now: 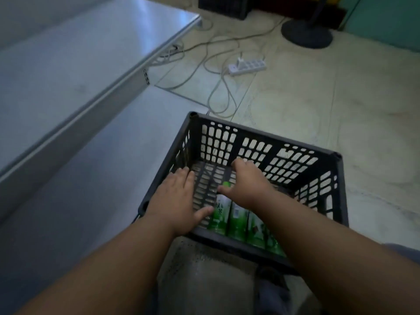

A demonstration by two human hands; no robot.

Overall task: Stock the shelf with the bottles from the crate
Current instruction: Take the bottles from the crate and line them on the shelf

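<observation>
A black lattice crate (284, 153) stands on the floor in front of me. Several green-labelled bottles (236, 221) stand along its near wall; one shows a green cap (226, 184). My left hand (179, 198) reaches over the crate's left rim with straight fingers and holds nothing. My right hand (247, 185) hovers over the bottles, fingers spread, its thumb beside the green cap; I see no grip on a bottle. The grey metal shelf (68, 71) runs along the left, with a lower board (102, 160) beside the crate.
A white power strip (247, 65) and loose cables (218, 87) lie on the tiled floor beyond the crate. A round black stand base (306, 32) sits at the back right. My knee (204, 280) is below the crate.
</observation>
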